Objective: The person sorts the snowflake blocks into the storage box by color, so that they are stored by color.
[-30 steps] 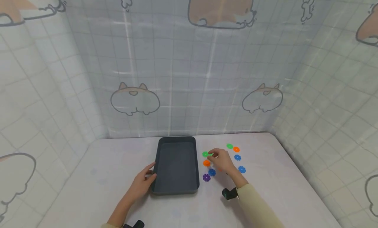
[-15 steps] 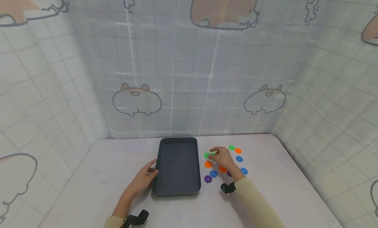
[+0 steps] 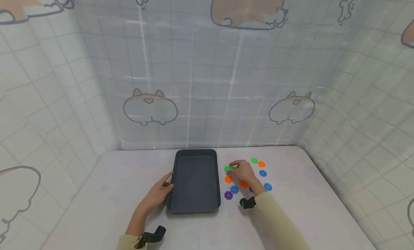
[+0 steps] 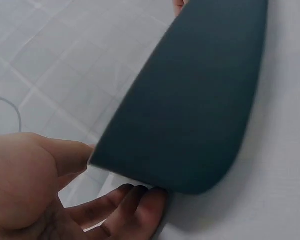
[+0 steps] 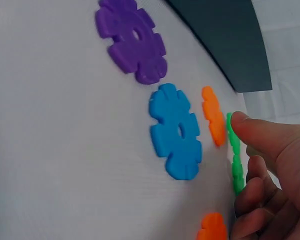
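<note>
A dark grey rectangular tray [image 3: 194, 183] lies on the table with nothing in it. My left hand [image 3: 156, 196] holds its left side, thumb at the rim and the other fingers bent against the outer wall in the left wrist view. To the right of the tray, my right hand [image 3: 243, 171] reaches down over two green flower-shaped plastic discs [image 5: 233, 137]. Its thumb and curled fingers stand apart, tips right by the green discs, which lie flat. Close by are an orange disc [image 3: 228, 179], a blue disc [image 5: 176, 132] and a purple disc [image 5: 132, 40].
Beyond the right hand lie another green disc [image 3: 254, 160], an orange disc [image 3: 261, 164] and a blue disc [image 3: 263, 173]. A further blue disc [image 3: 267, 187] is near the right wrist. Hanging sheets with cartoon dogs [image 3: 150, 108] enclose the white table [image 3: 129, 167].
The right wrist has shifted slightly, uncovering an orange disc and part of a purple one beneath it. Its fingertips stay at the green discs. The left hand keeps its place at the tray.
</note>
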Tool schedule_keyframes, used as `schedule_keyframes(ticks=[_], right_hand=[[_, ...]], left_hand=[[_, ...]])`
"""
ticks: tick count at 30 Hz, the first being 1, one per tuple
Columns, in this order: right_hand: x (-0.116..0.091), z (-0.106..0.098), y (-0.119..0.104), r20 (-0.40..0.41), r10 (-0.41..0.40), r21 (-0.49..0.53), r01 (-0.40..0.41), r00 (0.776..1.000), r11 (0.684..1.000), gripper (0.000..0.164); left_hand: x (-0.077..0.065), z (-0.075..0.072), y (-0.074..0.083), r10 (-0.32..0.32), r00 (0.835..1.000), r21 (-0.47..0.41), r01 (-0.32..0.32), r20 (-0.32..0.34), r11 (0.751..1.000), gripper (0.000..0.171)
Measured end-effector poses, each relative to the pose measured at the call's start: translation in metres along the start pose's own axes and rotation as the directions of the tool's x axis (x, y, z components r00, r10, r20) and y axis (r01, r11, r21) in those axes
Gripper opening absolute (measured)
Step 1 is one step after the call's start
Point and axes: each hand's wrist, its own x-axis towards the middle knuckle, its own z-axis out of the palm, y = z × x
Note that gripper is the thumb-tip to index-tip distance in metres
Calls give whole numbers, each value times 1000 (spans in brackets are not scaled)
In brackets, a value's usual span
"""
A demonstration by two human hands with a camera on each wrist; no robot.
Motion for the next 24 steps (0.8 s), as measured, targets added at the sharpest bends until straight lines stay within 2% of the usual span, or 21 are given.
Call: schedule_keyframes(ticks=[5, 12, 18, 24], right_hand=[[0, 2, 0, -1, 14, -38, -15, 1000, 999, 37], [0, 3, -3, 3, 26, -42, -26, 1000, 999, 33], [2, 2, -7, 11, 54, 21, -54, 998, 998, 29], [0, 3, -12, -18, 3, 84, -2, 1000, 996, 23]], left_hand=[[-1, 2, -2, -8, 1000, 14, 8, -7, 1000, 55], [-2, 3, -5, -27, 1000, -13, 27, 10, 1000, 56], [1, 4, -5, -27, 999, -8, 27, 19, 1000, 56], [1, 3, -5, -17, 999, -11, 18, 32, 1000, 56]])
